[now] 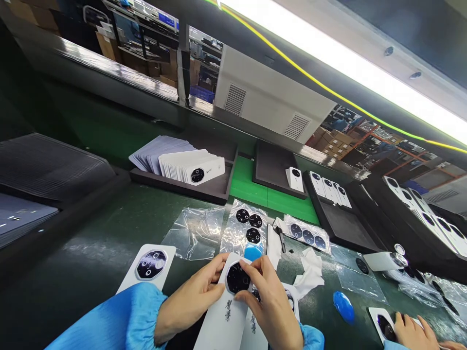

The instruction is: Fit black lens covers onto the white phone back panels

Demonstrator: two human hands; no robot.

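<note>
My left hand (189,304) grips the left edge of a white phone back cover (222,325), which has dark lettering down its middle. With thumb and fingers, my right hand (273,306) pinches the black octagonal camera lens plate (237,278) at the cover's top; whether it is fully seated I cannot tell. Another white cover (254,335) lies beneath, partly hidden by my right hand. Beside my left sleeve rests a white cover (168,257) with a shiny lens plate (150,265). Just beyond my hands, a plastic sheet (229,228) carries three black lens plates (253,236).
Black trays (215,195) at the back hold stacked covers (175,164). White tissues (310,272), a strip of lens plates (308,236), blue round objects (343,307) and a bottle (383,261) lie to the right. Another person's hand (414,333) touches a cover at lower right.
</note>
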